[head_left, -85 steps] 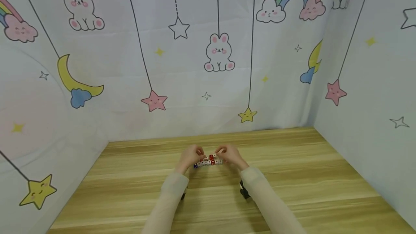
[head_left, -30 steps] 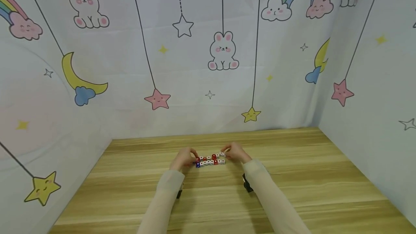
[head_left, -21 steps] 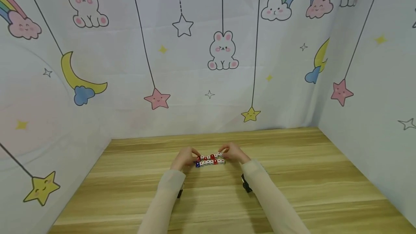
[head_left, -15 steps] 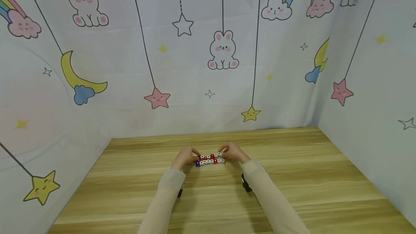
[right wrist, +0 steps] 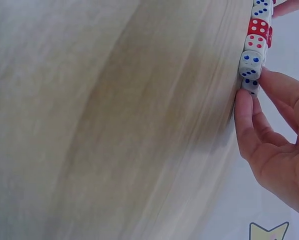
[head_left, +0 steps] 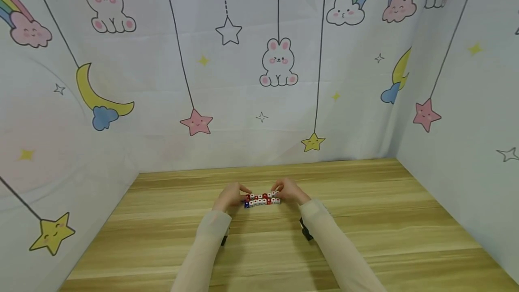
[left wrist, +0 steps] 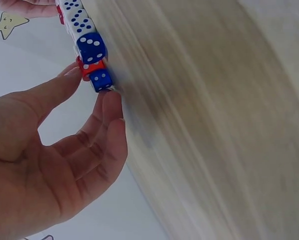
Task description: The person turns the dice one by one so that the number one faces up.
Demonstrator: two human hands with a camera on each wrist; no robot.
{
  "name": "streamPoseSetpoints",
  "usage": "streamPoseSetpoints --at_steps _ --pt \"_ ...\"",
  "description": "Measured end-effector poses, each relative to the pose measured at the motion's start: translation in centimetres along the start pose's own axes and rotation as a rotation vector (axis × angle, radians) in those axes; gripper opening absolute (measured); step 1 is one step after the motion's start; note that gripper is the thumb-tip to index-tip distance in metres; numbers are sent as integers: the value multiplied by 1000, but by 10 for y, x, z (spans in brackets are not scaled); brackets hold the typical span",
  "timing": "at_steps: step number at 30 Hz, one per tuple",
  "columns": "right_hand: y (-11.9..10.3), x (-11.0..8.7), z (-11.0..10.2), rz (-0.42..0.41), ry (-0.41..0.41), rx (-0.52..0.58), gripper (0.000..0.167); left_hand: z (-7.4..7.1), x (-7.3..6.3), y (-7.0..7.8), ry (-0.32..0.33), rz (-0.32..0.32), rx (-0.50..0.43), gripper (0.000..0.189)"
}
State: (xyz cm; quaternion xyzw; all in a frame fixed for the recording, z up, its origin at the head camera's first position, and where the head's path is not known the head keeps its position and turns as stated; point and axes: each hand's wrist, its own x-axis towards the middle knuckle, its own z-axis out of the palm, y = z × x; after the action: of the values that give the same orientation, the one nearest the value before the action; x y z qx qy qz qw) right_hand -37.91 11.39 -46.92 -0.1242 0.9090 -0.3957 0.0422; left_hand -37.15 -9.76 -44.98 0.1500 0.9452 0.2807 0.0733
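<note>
Two rows of small dice run side by side on the wooden table in the head view. The front row (head_left: 260,202) is mostly white, with a blue die (head_left: 247,204) at its left end and a red die (head_left: 269,201) further right. Behind it, the back row (head_left: 265,196) mixes red and white. My left hand (head_left: 231,195) has thumb and fingertip around the left end of the back row, on a red die (left wrist: 93,66) and a blue die (left wrist: 101,79). At the right end, my right hand (head_left: 290,190) holds a white die (right wrist: 250,86) between thumb and finger.
A wooden tabletop (head_left: 259,256) extends around the dice. A printed cloth (head_left: 235,148) with rabbits, stars and rainbows hangs behind and along both sides. A dark wrist device (head_left: 306,230) shows beneath the right sleeve.
Both hands moved apart from the middle of the back row to its ends. The right hand has since shifted slightly left, and the back row stands closer together and straighter.
</note>
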Motion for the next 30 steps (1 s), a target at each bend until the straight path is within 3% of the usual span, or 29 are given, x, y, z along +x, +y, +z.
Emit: streamPoseSetpoints --at_steps 5,13,22,30 --pt "3 1 -3 -12 -36 -4 15 -3 -1 2 -10 25 66 21" --pt "3 -1 -11 -20 -132 35 17 -6 -4 3 -36 3 30 19" --pt "2 -3 -9 2 -124 12 20 -6 -5 -2 -47 -5 -15 18" --pt "0 -6 -12 38 -115 76 22 -8 -8 -4 -62 -75 -70 28"
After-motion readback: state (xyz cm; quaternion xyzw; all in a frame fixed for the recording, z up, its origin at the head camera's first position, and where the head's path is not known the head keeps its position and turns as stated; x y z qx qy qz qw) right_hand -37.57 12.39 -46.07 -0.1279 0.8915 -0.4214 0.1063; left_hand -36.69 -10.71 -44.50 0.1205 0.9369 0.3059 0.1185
